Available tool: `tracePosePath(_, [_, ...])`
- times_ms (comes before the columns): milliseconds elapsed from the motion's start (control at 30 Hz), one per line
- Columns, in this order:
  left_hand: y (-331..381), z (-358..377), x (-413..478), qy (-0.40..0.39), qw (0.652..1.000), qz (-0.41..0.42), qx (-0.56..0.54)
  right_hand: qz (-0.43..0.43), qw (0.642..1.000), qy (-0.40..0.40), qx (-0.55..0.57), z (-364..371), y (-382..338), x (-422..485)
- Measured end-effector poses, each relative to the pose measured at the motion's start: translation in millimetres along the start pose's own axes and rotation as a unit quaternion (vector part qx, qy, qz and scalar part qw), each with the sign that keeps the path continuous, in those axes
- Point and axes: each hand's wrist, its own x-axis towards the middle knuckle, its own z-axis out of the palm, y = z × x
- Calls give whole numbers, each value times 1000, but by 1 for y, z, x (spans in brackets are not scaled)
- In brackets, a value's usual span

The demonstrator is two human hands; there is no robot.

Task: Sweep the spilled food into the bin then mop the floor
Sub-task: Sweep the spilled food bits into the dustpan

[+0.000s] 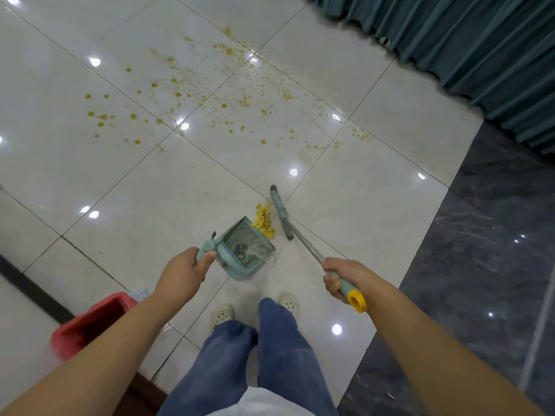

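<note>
A small heap of yellow food pieces (pixel 264 221) lies on the pale floor tiles, between the mouth of a teal dustpan (pixel 244 247) and the head of a teal broom (pixel 280 211). My left hand (pixel 186 271) is shut on the dustpan's handle, holding the pan tilted on the floor. My right hand (pixel 341 277) grips the broom handle near its yellow end cap (pixel 357 301). The broom head touches the floor just right of the heap. Farther out, yellow-brown sauce spatter (pixel 210 97) is spread over several tiles.
A red bin (pixel 90 322) stands at my lower left, partly behind my left arm. Teal curtains (pixel 468 46) hang at the upper right above a dark marble strip (pixel 492 250). My feet in pale clogs (pixel 222 314) stand just behind the dustpan.
</note>
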Motion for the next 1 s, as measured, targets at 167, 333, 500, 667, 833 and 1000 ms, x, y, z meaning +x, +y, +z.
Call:
tracePosePath(167, [-6,2,3,11,995,-54,-78,-48,994,35,-88,18,-30,31])
tracePosePath(333, [-7,9,14,13,996,-67,-61,-50,974,46,-218,35,-36,67])
tracePosePath(500, [-6,5,25,27,996,-67,-47,-20,945,28,-327,37,-17,65])
tracePosePath(667, [-8,2,26,27,997,-62,-46,20,952,-29,-303,34,1,33])
tracePosePath(833, [-19,0,20,24,996,-61,-54,78,976,-58,-197,20,-2,12])
tracePosePath(1000, [-35,-6,11,7,998,-50,-44,9,971,-42,-235,23,-2,-4])
